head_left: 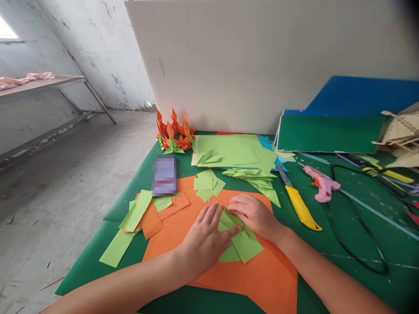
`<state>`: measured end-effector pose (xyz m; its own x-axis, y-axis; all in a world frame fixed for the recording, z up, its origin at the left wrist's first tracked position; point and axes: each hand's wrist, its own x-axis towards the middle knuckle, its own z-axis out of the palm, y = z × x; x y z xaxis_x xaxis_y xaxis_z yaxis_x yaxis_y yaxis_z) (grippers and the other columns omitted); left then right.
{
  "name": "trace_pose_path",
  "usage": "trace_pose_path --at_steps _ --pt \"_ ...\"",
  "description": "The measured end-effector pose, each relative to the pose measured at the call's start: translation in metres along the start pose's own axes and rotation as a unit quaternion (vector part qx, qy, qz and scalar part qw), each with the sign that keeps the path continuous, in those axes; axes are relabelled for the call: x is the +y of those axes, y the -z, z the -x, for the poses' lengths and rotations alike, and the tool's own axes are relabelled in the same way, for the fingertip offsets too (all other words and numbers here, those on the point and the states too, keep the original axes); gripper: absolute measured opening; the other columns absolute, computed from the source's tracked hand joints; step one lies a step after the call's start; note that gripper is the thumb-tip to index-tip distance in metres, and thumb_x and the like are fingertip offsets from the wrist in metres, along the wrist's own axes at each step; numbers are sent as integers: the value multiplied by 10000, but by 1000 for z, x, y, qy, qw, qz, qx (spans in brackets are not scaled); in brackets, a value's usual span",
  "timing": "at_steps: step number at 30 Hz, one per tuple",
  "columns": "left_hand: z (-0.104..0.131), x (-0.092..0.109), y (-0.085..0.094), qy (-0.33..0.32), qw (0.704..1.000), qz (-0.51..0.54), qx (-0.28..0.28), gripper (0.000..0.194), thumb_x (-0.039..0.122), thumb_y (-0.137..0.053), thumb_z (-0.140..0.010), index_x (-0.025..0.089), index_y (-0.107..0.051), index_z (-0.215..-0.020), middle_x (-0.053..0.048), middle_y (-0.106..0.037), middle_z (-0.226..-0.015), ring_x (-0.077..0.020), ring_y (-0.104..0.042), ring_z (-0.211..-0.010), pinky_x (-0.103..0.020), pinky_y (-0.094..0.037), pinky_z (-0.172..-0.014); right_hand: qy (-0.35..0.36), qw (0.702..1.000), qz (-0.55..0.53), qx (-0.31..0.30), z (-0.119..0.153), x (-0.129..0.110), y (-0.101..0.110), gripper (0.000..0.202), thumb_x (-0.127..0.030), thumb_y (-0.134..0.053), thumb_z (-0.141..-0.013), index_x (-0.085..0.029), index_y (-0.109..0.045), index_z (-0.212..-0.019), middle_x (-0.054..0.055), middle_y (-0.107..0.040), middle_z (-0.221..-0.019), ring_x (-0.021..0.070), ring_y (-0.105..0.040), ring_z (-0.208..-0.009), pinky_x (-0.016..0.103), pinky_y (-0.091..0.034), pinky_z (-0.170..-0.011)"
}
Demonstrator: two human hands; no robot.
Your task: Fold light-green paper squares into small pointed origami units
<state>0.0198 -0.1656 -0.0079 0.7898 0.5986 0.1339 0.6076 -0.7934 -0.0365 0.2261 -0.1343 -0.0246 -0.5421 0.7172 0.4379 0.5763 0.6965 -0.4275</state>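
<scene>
Light-green folded paper point(234, 220) lies on loose flat light-green paper squares point(250, 248), all on the large orange paper sheet point(262, 279). The left hand point(204, 240) is spread wide, its thumb pressing the fold; the right hand point(250, 211) has bent fingers at the fold's far edge, though whether they pinch or merely press, I cannot tell. The loose squares could slide under that pressure and pull the crease askew. Left of the orange sheet, a light-green paper strip point(118, 248) near the table edge could be brushed off by the left forearm. Right of the sheet, the yellow-handled knife point(301, 207) lies with its blade bare, so a careless reach might cut someone. Farther right, snagging the looped black cord point(356, 235) could drag the pink glue gun point(324, 185).
</scene>
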Motion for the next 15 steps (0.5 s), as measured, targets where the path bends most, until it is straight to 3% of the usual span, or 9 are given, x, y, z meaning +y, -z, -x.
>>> trace_pose_path --at_steps 5,10,15 --pt "-5 -3 6 -9 1000 26 -8 352 408 -502 -953 395 -555 -1300 -104 -475 -1305 -314 -437 -1239 -510 -379 -1030 -6 1000 -3 -11 1 -2 1 200 -138 -455 -961 -195 -642 -915 67 -661 -903 199 -604 -852 356 -531 -761" --pt "-7 -7 11 -20 998 63 -1 355 384 -539 -931 379 -580 -1283 -116 -473 -1229 -312 -439 -1202 -545 -381 -1038 3 1000 8 -20 3 -5 3 272 -96 -420 -936 -176 -628 -1091 92 -649 -967 212 -587 -898 368 -530 -785" --pt "-6 -9 11 -17 996 87 15 350 377 -558 -921 388 -593 -1269 -95 -464 -1210 -300 -379 -1256 -557 -329 -1089 -9 999 38 -5 3 1 9 330 -41 -378 -896 -172 -681 -884 80 -639 -833 202 -558 -783 337 -507 -674"
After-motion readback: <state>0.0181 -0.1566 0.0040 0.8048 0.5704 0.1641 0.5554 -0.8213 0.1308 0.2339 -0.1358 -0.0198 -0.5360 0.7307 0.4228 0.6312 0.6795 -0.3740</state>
